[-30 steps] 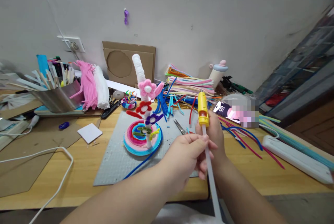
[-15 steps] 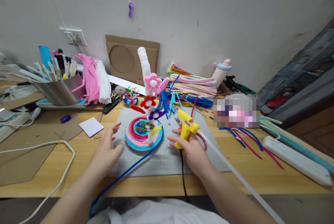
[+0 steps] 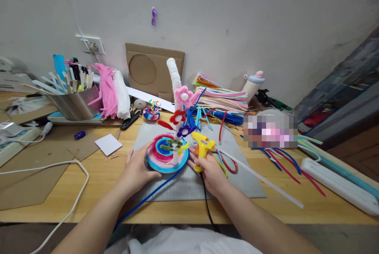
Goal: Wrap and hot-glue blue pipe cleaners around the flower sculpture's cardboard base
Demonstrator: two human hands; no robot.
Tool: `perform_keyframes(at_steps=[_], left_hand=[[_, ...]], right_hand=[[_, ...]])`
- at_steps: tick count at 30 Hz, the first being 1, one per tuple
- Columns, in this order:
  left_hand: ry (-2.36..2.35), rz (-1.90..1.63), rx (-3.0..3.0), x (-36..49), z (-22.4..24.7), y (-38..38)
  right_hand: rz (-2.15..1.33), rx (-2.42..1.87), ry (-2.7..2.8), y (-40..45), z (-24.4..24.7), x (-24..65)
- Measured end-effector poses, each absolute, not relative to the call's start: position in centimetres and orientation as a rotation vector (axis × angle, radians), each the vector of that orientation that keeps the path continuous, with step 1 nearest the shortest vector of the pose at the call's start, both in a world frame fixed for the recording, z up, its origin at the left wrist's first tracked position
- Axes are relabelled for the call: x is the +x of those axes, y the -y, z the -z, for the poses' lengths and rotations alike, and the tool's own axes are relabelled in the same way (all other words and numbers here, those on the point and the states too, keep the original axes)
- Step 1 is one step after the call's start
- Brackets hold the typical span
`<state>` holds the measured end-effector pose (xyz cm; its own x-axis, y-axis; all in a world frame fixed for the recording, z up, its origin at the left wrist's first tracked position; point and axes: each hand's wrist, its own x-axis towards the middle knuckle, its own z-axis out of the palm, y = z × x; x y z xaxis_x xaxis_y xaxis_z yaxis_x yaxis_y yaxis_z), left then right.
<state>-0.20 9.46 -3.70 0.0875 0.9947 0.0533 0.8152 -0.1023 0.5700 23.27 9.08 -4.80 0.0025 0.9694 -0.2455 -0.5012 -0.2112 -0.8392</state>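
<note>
A round base (image 3: 161, 163) of coiled pink, red and blue pipe cleaners lies on the grey cutting mat (image 3: 245, 181). From it rises a white fuzzy stem (image 3: 174, 74) bearing pink, red, purple and green pipe-cleaner flowers. My left hand (image 3: 137, 167) clasps the base's left edge, thumb at the front. In my right hand (image 3: 213, 173) is a yellow hot glue gun (image 3: 202, 147), its nozzle pointing left towards the flowers; a long clear glue stick (image 3: 260, 175) sticks out behind. One blue pipe cleaner (image 3: 148, 197) trails from the base's rim to the table's front edge.
Pliers with red handles (image 3: 232, 167) lie right of the glue gun. Behind are pipe-cleaner bundles (image 3: 222, 98), a metal container of sticks (image 3: 75, 106) and cardboard (image 3: 168, 70). A white cable (image 3: 84, 171) curves at left; a white power strip (image 3: 337, 185) sits at right.
My left hand has moved right and taken hold of the base's edge. The glue gun in my right hand has come left, closer to the base. The view has shifted slightly.
</note>
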Motion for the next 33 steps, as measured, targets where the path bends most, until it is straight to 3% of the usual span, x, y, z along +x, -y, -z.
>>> perform_keyframes(at_steps=[12, 21, 24, 29, 33], left_hand=[[-1.752, -0.742, 2.147, -1.2, -0.8, -1.4], [-1.779, -0.679, 2.281, -0.3, 0.0, -1.3], [-1.833, -0.795, 2.312, 0.3, 0.5, -1.3], [-1.371, -1.059, 2.277, 1.7, 0.4, -1.2], [-1.363, -1.151, 2.228, 2.7, 0.2, -1.5]], right_hand=[[-1.722, -1.056, 0.664, -1.5, -0.2, 27.4], [-1.77, -1.027, 0.619, -0.9, 1.1, 27.9], [-1.748, -1.028, 0.59, -1.2, 1.1, 27.7], [-1.729, -0.998, 0.577, -1.4, 1.1, 27.1], [-1.543, -1.04, 0.708, -1.5, 1.1, 27.3]])
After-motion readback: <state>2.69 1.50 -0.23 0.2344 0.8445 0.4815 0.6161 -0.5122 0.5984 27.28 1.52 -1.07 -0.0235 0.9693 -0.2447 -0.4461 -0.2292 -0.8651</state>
